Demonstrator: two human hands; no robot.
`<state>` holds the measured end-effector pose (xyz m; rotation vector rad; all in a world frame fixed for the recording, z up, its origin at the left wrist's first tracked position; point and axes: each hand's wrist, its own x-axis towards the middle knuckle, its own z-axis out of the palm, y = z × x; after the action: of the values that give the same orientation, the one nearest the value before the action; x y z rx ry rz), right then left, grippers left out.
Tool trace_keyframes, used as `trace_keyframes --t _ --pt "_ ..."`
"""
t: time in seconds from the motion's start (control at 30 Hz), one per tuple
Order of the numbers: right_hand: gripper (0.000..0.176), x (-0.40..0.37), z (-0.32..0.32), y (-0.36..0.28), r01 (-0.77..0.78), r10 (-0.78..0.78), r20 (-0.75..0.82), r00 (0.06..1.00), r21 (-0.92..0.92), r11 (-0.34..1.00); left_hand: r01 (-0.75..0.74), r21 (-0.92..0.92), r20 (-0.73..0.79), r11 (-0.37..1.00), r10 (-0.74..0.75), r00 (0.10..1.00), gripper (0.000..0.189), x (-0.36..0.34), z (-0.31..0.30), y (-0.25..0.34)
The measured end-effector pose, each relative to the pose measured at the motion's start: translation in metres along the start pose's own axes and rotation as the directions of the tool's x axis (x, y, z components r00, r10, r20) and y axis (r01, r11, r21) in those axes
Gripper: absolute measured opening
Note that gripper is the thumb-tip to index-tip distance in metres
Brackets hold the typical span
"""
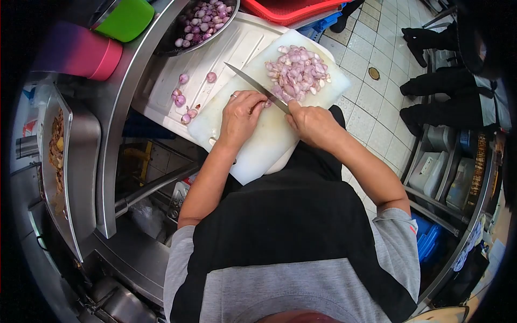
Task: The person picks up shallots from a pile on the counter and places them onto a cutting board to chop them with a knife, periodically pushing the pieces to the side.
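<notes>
My right hand (312, 124) is closed round the handle of a long knife (253, 82), whose blade reaches up and left over the white cutting board (215, 116). Beside the blade, my left hand (241, 116) has its fingers bent together on a small shallot piece (267, 103), partly hidden by the fingers. A pile of peeled shallots (296, 72) lies on the board's far right part. Several unpeeled shallots (180, 100) rest on the white tray (161, 116) left of the board. A metal bowl (235, 12) beyond holds many more purple shallots (204, 22).
A red basket (291, 16) stands at the top. Pink (106, 60) and green containers (131, 20) sit on the steel counter at left, near a metal food pan (83, 156). At right, people's dark-clothed legs (447, 105) stand by a shelf with tubs (428, 175).
</notes>
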<state>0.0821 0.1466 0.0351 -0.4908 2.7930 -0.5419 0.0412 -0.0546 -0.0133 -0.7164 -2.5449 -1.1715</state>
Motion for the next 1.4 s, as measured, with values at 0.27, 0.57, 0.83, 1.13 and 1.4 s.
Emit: trace_keyframes --t 0.27,0.57,0.83,1.13,1.4 --pt "0.023 -0.004 0.0 -0.007 -0.007 0.007 -0.005 1.0 -0.009 1.0 -0.004 -0.002 -0.014 1.0 0.004 1.0 0.012 0.0 0.0 -0.001" --pt "0.026 -0.006 0.002 -0.006 0.01 -0.01 -0.02 1.0 -0.009 1.0 -0.004 0.0 -0.016 1.0 0.004 1.0 0.013 -0.001 0.0 -0.001" --pt "0.028 -0.008 -0.013 -0.013 -0.022 0.022 0.061 0.998 -0.001 1.0 -0.004 -0.009 -0.027 1.0 0.004 1.0 0.012 -0.001 0.0 0.0" --pt "0.033 0.009 -0.004 0.024 -0.083 0.064 0.074 0.995 0.277 0.957 -0.107 0.094 0.056 0.99 0.102 0.993 0.025 -0.007 -0.007 0.003" --pt "0.033 0.001 0.0 0.029 -0.113 0.109 0.033 0.994 0.167 0.979 -0.259 0.188 0.165 0.947 0.23 0.959 0.028 0.004 -0.001 0.001"
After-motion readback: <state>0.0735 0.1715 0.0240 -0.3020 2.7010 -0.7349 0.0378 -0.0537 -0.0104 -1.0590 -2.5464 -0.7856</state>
